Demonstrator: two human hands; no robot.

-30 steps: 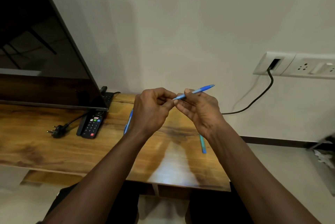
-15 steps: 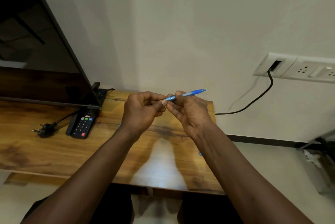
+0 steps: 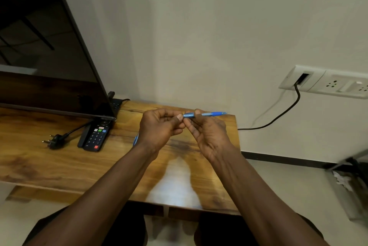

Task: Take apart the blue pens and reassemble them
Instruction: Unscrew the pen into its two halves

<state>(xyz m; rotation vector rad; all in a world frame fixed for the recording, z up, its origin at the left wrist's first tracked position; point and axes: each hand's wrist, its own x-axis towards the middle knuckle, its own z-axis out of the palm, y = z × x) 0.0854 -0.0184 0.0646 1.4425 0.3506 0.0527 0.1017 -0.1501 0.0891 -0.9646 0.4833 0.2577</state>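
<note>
A blue pen (image 3: pixel 207 114) lies nearly level in the air above the wooden table (image 3: pixel 59 158), its far end pointing right. My right hand (image 3: pixel 207 134) pinches its barrel between thumb and fingers. My left hand (image 3: pixel 159 128) has its fingers curled and its thumb and fingertips meet the pen's left end; what it pinches there is hidden. A second blue pen (image 3: pixel 136 139) lies on the table, mostly hidden behind my left wrist.
A black remote (image 3: pixel 95 136) and a loose black plug (image 3: pixel 54 141) lie on the table's left part under the edge of a dark TV screen (image 3: pixel 39 46). A white wall socket (image 3: pixel 328 84) with a black cable (image 3: pixel 278 116) is at the right.
The pen has tilted from slanting upward to nearly level. Both hands stay joined at its left end. The pen part seen on the table below my right wrist is now hidden.
</note>
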